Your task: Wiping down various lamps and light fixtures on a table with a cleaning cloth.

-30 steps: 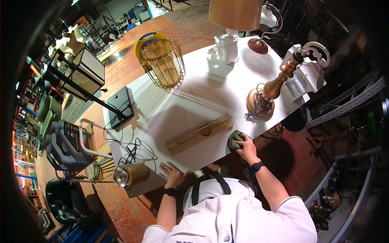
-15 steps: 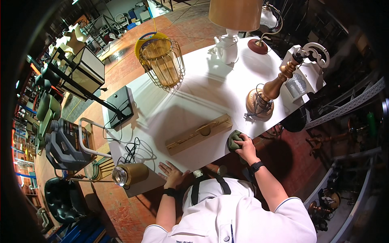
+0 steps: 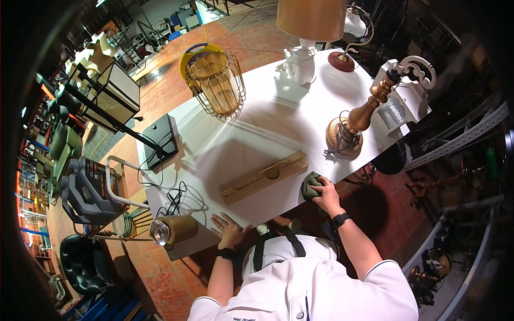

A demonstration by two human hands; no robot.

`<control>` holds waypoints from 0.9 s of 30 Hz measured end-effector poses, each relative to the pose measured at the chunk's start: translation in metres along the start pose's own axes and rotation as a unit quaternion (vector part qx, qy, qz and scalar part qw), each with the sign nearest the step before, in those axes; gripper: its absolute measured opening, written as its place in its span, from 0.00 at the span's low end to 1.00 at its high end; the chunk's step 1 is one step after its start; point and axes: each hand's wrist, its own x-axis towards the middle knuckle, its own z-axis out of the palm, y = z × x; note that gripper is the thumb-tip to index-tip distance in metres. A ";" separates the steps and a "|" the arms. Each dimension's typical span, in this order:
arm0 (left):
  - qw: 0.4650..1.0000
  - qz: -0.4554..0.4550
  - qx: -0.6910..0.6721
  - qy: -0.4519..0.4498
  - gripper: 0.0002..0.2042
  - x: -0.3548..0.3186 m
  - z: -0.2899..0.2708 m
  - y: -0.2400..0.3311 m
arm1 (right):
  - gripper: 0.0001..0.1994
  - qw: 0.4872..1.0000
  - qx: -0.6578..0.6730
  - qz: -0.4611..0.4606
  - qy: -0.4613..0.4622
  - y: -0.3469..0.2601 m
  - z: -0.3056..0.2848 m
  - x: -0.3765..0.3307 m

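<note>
Gripping a crumpled dark-green cloth (image 3: 309, 187), the right hand (image 3: 325, 197) is closing its fingers over it at about 4 o'clock from the middle of the long white tabletop (image 3: 246, 123), right on the near edge. The left hand (image 3: 229, 231) is resting at about half past 6 on the same edge, its fingers spreading apart and holding nothing. A black wristband (image 3: 340, 218) is circling the right wrist.

Between and beyond the hands, a long light-brown wooden piece with a jagged raised strip (image 3: 257, 183) is lying toward 6 o'clock, its far end pointing to about 2 o'clock and sitting just beside the cloth. A gold-coloured cylinder with a clear glass end (image 3: 183, 229) is lying near the left hand, at half past 7. A bronze-coloured turned lamp stem on a round base (image 3: 360, 117) is standing at 3 o'clock, and a brass-coloured wire-cage shade (image 3: 227, 96) is sitting at 11.

Compared with half a second ago, the hands are keeping the same poses and the cloth is staying gripped; only the whole scene is shifting very slightly toward 3 o'clock.
</note>
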 end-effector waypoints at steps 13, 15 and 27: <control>1.000 -0.007 -0.011 -0.006 0.63 -0.003 -0.006 0.002 | 0.22 1.000 -0.009 0.011 0.003 -0.004 0.003 -0.001; 1.000 -0.008 -0.018 -0.015 0.63 -0.002 -0.008 0.004 | 0.22 1.000 -0.011 0.020 0.001 -0.004 0.003 -0.001; 1.000 -0.009 -0.001 -0.010 0.65 0.009 0.002 -0.003 | 0.22 1.000 -0.019 0.020 0.007 -0.008 0.007 0.001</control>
